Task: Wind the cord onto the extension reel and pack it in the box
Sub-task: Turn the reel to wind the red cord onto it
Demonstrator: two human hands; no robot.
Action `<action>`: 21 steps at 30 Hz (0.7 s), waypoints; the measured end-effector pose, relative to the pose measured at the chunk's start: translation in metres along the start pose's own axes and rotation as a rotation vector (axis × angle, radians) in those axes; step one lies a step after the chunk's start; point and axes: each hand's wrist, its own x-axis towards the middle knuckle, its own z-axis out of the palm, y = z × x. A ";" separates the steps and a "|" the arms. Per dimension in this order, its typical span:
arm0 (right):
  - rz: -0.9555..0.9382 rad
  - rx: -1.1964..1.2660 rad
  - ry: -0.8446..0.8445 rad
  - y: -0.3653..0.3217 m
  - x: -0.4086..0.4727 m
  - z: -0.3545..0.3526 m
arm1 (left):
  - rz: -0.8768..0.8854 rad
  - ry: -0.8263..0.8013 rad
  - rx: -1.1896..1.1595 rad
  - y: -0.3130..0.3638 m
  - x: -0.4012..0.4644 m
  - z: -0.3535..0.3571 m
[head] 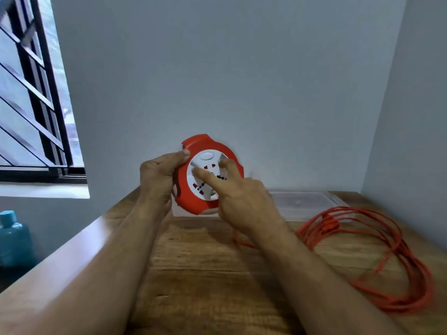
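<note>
A round red extension reel (193, 206) with a white socket face is held up above the wooden table (198, 274). My left hand (159, 180) grips its left rim, thumb on the front edge. My right hand (237, 194) has two straight fingers pressed on the white face; its thumb is hidden behind the reel's lower edge. The orange cord (377, 257) lies in loose loops on the table's right side, and one strand runs from below the reel toward the loops. A clear plastic box (307, 204) stands at the back of the table against the wall.
Walls close the table in at the back and right. A window with dark bars (36, 105) is at the left. A blue bottle (14, 238) stands below the table's left edge.
</note>
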 end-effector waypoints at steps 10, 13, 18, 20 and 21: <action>0.136 0.059 0.111 -0.014 -0.005 -0.004 | 0.031 -0.057 0.045 0.000 -0.014 0.006; 0.604 0.513 0.145 -0.026 -0.008 -0.002 | 0.024 -0.078 0.057 -0.005 -0.023 0.012; 0.935 1.180 0.007 -0.034 -0.010 -0.003 | -0.063 -0.044 0.090 -0.013 -0.026 0.011; 0.766 0.890 0.035 -0.027 -0.014 -0.009 | -0.126 -0.026 0.088 -0.012 -0.022 0.007; 0.657 0.656 0.085 -0.022 -0.016 -0.012 | -0.158 -0.029 0.081 -0.012 -0.020 0.005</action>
